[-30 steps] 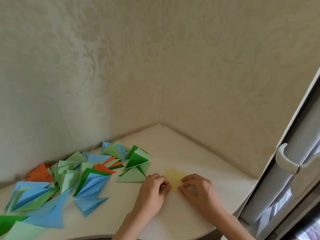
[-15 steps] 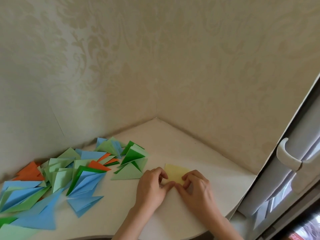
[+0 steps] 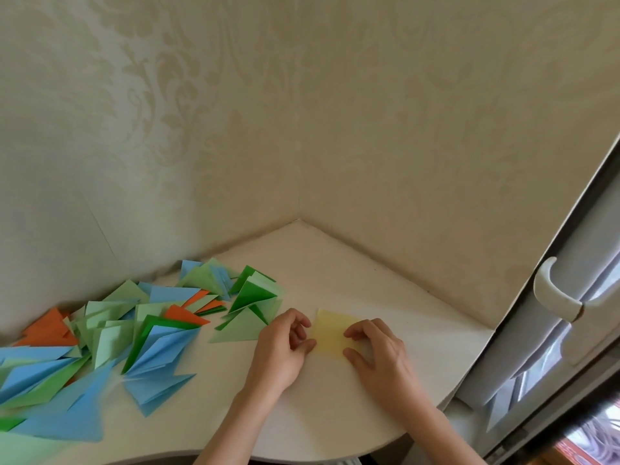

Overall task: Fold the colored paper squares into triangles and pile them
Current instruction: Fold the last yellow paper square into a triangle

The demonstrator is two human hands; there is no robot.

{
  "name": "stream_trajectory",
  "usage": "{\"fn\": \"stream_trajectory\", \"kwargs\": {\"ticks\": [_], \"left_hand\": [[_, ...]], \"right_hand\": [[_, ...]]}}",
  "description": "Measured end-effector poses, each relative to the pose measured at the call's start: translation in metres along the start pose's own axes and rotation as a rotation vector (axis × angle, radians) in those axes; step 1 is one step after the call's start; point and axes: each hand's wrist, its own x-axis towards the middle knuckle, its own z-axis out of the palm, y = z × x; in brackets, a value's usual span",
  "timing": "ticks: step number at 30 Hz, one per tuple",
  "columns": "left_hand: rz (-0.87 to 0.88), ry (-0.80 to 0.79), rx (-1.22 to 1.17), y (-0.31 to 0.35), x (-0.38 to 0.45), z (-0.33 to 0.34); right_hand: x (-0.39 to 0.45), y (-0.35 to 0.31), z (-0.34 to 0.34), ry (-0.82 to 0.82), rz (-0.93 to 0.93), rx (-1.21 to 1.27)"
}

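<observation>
Two hands work one yellow paper square (image 3: 332, 333) lying flat on the white corner table (image 3: 335, 263). The left hand (image 3: 281, 347) pinches the square's left edge with curled fingers; the right hand (image 3: 379, 354) holds its right edge, fingers bent over the paper and thumb at the near corner. The pile of folded triangles (image 3: 134, 323), blue, green and orange, spreads along the left wall, its nearest pale green triangle (image 3: 240, 328) just beside the left hand. Bare tabletop lies between the square and the wall corner. The table's curved front edge runs close under both wrists. A white door handle (image 3: 553, 290) stands to the right, beyond the table edge.
</observation>
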Motion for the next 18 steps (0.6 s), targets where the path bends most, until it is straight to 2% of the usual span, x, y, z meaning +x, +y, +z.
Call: {"fn": "stream_trajectory", "kwargs": {"ticks": [3,6,10,15,18], "left_hand": [[0.037,0.051,0.066,0.002,-0.005,-0.002],[0.199,0.177,0.152,0.01,-0.016,0.002],[0.34,0.08,0.206,0.02,-0.034,0.016],[0.339,0.044,0.308,0.017,-0.031,0.014],[0.322,-0.002,0.373,0.014,-0.022,0.006]], "right_hand": [[-0.002,0.0,0.001,0.021,-0.014,0.0],[-0.005,0.0,0.003,0.054,-0.037,-0.065],[-0.013,-0.007,0.006,0.085,-0.11,-0.278],[-0.002,-0.005,-0.013,0.042,0.021,-0.206],[0.003,0.004,-0.026,-0.085,0.081,-0.222]]}}
